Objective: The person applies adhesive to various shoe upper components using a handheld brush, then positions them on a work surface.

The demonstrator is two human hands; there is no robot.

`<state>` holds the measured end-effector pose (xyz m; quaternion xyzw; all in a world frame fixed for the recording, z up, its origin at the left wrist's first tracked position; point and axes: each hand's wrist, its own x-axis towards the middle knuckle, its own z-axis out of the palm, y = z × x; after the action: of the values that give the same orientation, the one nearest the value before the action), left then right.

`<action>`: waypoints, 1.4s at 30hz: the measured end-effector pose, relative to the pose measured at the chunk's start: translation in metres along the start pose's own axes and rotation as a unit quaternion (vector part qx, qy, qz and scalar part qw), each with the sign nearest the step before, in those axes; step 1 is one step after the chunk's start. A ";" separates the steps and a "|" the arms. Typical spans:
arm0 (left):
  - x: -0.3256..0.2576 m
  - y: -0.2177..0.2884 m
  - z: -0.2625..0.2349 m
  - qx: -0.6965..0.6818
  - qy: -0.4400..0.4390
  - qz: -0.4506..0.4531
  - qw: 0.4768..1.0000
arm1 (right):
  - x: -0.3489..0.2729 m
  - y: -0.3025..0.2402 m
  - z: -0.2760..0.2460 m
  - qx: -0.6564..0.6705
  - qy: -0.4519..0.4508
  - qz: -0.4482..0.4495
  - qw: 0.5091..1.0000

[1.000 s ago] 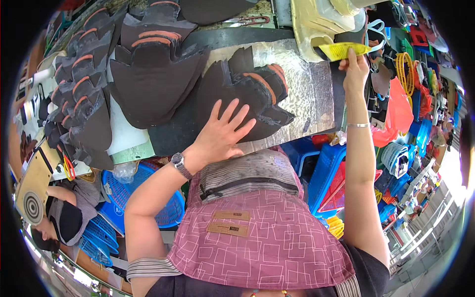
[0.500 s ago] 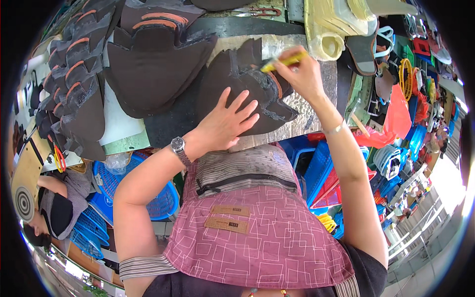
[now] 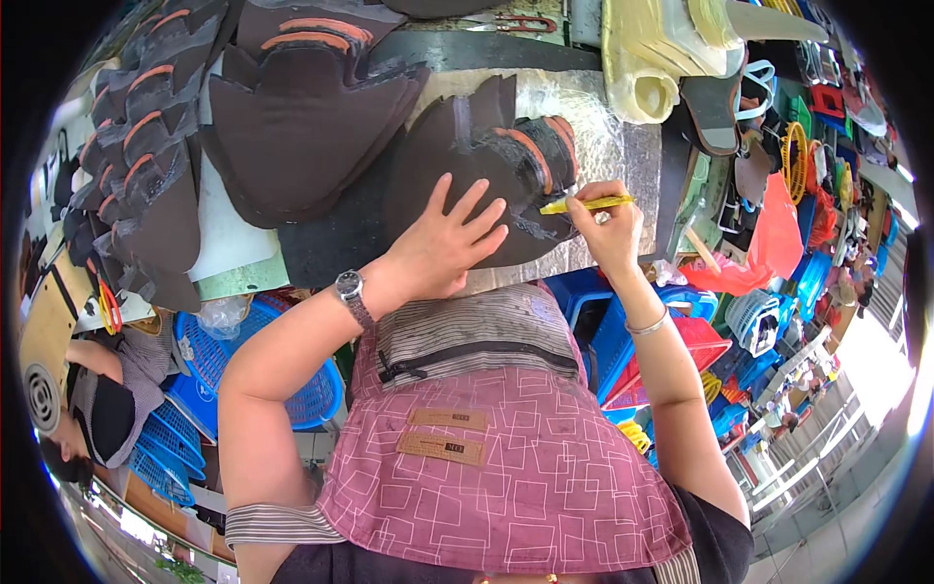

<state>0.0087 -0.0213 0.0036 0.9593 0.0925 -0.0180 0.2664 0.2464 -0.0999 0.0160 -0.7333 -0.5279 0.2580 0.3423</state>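
Note:
A dark brown shoe upper piece (image 3: 428, 165) with orange-edged folds lies on the worn board in front of me. My left hand (image 3: 443, 237) rests flat on its near part, fingers spread and holding nothing. My right hand (image 3: 610, 232) pinches a slim yellow brush (image 3: 611, 202), its tip against the grey-smeared edge on the piece's right side. Left of it lies a stack of similar brown pieces (image 3: 302, 136), with overlapping rows of more pieces (image 3: 161, 195) farther left.
A cream-coated container (image 3: 654, 95) with a round opening stands at the back right. Red-handled scissors (image 3: 525, 23) lie at the back. Below the table edge are blue baskets (image 3: 311, 389) and a red basket (image 3: 681, 355). Another person (image 3: 117, 399) is at far left.
My right hand has moved toward me with the brush, from the far edge of the piece to its right side. The folded edge now shows uncovered. My left hand stays in place.

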 end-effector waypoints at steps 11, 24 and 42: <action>-0.020 0.011 0.008 -0.021 0.080 -0.034 0.996 | 0.035 0.006 -0.064 -0.021 0.147 -0.125 0.981; -0.015 -0.002 -0.003 -0.031 0.047 -0.044 0.997 | 0.083 0.097 -0.086 0.429 0.164 0.226 0.859; -0.017 0.005 0.004 0.009 0.055 -0.050 0.997 | -0.043 -0.032 -0.006 -0.015 -0.043 0.015 0.999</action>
<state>-0.0074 -0.0300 0.0042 0.9554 0.1546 0.0206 0.2508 0.2187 -0.1359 0.0452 -0.7343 -0.5352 0.2863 0.3040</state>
